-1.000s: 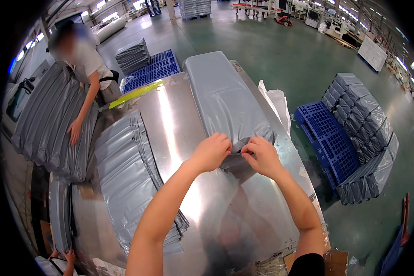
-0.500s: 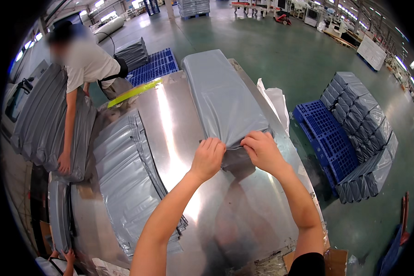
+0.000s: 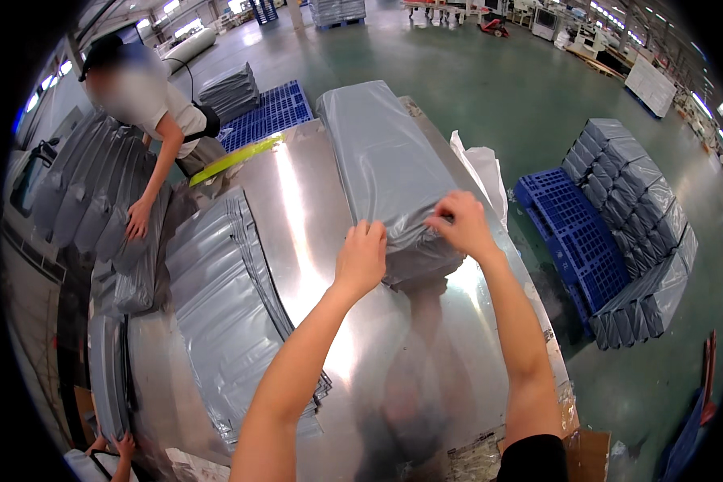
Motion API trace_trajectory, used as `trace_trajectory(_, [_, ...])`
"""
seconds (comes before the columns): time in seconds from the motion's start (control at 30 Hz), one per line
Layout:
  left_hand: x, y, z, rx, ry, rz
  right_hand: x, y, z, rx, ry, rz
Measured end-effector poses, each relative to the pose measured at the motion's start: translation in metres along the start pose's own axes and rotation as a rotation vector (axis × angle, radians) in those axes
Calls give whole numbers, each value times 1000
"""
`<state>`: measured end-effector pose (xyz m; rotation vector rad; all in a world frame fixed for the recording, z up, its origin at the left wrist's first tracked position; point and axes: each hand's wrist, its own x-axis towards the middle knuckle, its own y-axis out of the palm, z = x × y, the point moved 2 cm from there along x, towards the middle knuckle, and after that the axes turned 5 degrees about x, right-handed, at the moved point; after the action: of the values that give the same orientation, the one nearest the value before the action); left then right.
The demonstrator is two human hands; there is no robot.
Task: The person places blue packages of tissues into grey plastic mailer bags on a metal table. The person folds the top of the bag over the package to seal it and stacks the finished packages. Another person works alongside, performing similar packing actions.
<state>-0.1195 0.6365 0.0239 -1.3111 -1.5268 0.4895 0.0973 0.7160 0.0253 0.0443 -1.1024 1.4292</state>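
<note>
A long grey plastic bag (image 3: pixel 386 161), filled to a block shape, lies lengthwise on the shiny metal table (image 3: pixel 297 209). My left hand (image 3: pixel 361 259) is closed at the bag's near left corner, its fingertips gripping the film. At the near right corner, my right hand (image 3: pixel 464 225) pinches the bag's film between thumb and fingers. Creases gather between the two hands, and the bag's near end face shows below them. Left of my left forearm, a fanned stack of flat grey bags (image 3: pixel 221 313) lies on the table.
At the left, a co-worker (image 3: pixel 157 104) leans over several packed grey bundles (image 3: pixel 96 185). Another person's hands (image 3: pixel 120 446) touch a narrow grey stack (image 3: pixel 108 373) at lower left. A blue pallet (image 3: pixel 574 241) with wrapped bundles (image 3: pixel 631 193) stands on the floor at right. White sheeting (image 3: pixel 484 177) hangs at the table's right edge.
My right hand has moved up and right, my left slightly up; the bag's near end now shows more. The co-worker's arm has moved up, and the bundles there have shifted.
</note>
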Motion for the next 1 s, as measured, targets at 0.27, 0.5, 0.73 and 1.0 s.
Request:
trace_trajectory(0.27, [-21, -41, 7, -110, 11, -82, -45, -44, 32, 38, -145, -150])
trace_trajectory(0.5, [-7, -16, -30, -111, 181, -65, -41, -34, 34, -173, -276, 71])
trace_trajectory(0.73, [-5, -5, -15, -189, 53, -14, -34, -40, 36, -73, -252, 60])
trace_trajectory(1.0, [-4, -7, -5, -325, 65, 115, -29, -43, 29, -59, -210, 247])
